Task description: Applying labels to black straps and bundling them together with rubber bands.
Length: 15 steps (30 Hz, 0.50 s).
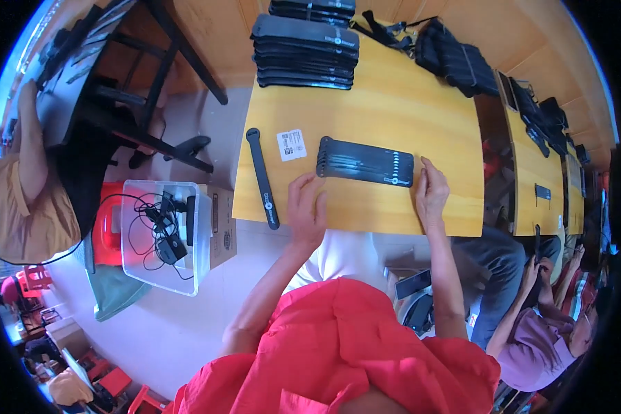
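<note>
On the yellow table in front of me lies a row of black straps (366, 163), overlapping side by side, with rounded ends and white print on the right. My left hand (306, 208) is at their lower left corner, fingers loosely curled and thumb apart, with nothing in it. Just off the right ends is my right hand (432, 190), its fingers stretched out and holding nothing. Whether either set of fingertips touches the straps is hard to tell. A single black strap (262, 178) with a slotted end lies further left, beside a white printed label (291, 145).
Stacked black strap bundles (305, 54) stand at the table's far left. A black bag (455, 58) lies at the far right. Left of the table, a clear plastic bin (199, 238) holds black cables and an adapter. Other people sit at tables (531, 172) on the right.
</note>
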{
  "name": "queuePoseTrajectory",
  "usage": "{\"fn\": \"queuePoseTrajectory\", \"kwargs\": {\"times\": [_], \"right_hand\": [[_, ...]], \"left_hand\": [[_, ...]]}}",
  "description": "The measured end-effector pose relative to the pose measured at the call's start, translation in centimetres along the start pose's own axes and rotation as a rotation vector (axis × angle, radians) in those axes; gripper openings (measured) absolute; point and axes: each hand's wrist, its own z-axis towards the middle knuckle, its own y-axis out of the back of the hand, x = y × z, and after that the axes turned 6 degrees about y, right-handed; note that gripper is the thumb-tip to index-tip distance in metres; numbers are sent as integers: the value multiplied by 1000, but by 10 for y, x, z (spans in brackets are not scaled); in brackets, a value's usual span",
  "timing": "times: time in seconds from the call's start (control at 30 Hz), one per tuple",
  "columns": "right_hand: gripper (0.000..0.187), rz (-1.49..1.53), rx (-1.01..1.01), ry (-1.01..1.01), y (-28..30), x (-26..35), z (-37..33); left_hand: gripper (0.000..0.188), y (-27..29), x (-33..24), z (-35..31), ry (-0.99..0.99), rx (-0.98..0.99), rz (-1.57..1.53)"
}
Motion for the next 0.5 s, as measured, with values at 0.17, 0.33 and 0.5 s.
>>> {"fn": "queuePoseTrajectory", "kwargs": {"times": [0.17,0.33,0.5], "right_hand": [[27,208,-27,185,6,96,-6],[60,199,396,182,-39,223,-31],[60,157,628,47,-80,240,-36]], "left_hand": [[17,61,-13,-31,-26,-116,13],[18,95,19,-68,439,-204,-463],[21,112,16,-74,597,-185,-555]]}}
